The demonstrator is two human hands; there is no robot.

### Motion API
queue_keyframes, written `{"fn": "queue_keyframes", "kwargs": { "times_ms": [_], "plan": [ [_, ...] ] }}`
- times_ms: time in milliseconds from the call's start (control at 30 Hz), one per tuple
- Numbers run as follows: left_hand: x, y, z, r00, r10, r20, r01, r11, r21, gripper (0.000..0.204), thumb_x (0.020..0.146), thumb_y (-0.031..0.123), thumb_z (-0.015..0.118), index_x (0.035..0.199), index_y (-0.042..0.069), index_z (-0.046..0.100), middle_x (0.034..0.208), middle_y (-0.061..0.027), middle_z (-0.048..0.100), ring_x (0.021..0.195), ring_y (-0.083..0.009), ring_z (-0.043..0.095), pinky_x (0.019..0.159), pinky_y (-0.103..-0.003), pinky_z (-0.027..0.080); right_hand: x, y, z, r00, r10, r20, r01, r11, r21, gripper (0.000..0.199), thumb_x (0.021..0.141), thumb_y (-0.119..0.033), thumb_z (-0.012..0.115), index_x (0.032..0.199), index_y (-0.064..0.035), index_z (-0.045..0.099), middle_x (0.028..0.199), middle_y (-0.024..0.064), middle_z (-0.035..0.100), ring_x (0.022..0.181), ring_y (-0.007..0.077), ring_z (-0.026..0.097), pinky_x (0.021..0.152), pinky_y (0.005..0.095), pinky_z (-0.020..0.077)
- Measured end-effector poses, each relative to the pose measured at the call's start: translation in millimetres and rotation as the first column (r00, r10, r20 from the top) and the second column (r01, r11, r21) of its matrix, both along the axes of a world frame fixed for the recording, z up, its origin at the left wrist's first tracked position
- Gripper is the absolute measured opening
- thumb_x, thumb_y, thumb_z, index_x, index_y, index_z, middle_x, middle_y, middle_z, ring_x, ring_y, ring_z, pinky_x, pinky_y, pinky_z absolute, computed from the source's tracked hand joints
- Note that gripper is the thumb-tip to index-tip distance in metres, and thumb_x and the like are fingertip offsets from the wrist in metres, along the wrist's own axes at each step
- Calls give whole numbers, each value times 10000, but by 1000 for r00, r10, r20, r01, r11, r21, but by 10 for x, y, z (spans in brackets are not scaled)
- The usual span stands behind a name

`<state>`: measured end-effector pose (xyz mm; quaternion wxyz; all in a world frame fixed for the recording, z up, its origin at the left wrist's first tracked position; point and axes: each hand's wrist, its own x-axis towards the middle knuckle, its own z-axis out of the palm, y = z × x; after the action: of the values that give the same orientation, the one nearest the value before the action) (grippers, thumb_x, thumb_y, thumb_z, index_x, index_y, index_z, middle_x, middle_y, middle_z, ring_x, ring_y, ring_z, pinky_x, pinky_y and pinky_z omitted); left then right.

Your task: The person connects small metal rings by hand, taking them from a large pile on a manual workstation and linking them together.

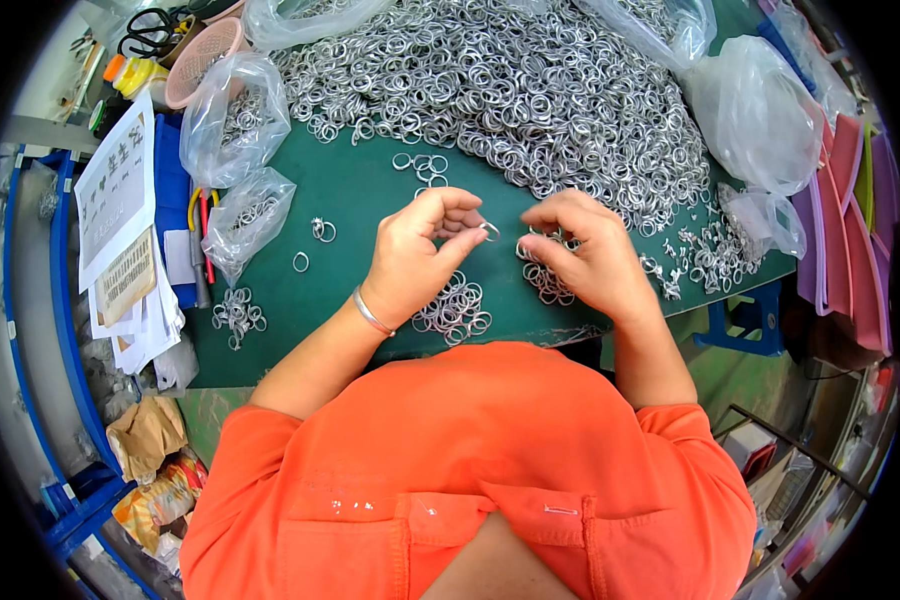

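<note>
My left hand pinches a small silvery ring between thumb and fingertips, a little above the green tabletop. To its right my right hand is curled, thumb drawn close to the fingers; what it grips, if anything, is too small to make out. Under and beside the right fingertips lies a small heap of rings. Another small pile of rings lies by my left wrist, which wears a bangle. Beyond both hands spreads a large mound of silvery rings.
Clear plastic bags and a pink basket stand at the left. Small metal pieces and a large plastic bag are at the right. Papers hang by the left edge. A blue stool stands below the right edge.
</note>
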<state>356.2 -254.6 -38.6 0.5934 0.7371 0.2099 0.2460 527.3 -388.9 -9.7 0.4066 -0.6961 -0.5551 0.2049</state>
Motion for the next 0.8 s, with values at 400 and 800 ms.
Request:
{"fn": "queue_keyframes", "kwargs": {
  "times_ms": [400, 800],
  "plan": [
    [-130, 350, -180, 973, 157, -171, 16, 690, 724, 255, 706, -9, 741, 942, 34, 655, 889, -106, 610, 828, -303, 609, 755, -384, 506, -67, 48, -101, 606, -104, -788, 28, 994, -109, 149, 928, -27, 610, 1059, 23, 661, 871, 91, 702, 714, 107, 662, 616, 219, 529],
    [-131, 206, -98, 981, 154, -118, -141, 984, 112, 148, 843, -43, 676, 983, -11, 640, 896, -39, 656, 775, -95, 639, 701, -227, 523, 186, -88, -98, 980, 70, 184, -72, 997, 7, 103, 820, 15, 646, 898, -22, 702, 833, 90, 675, 797, 272, 625, 724, 356, 499]
  ]
}}
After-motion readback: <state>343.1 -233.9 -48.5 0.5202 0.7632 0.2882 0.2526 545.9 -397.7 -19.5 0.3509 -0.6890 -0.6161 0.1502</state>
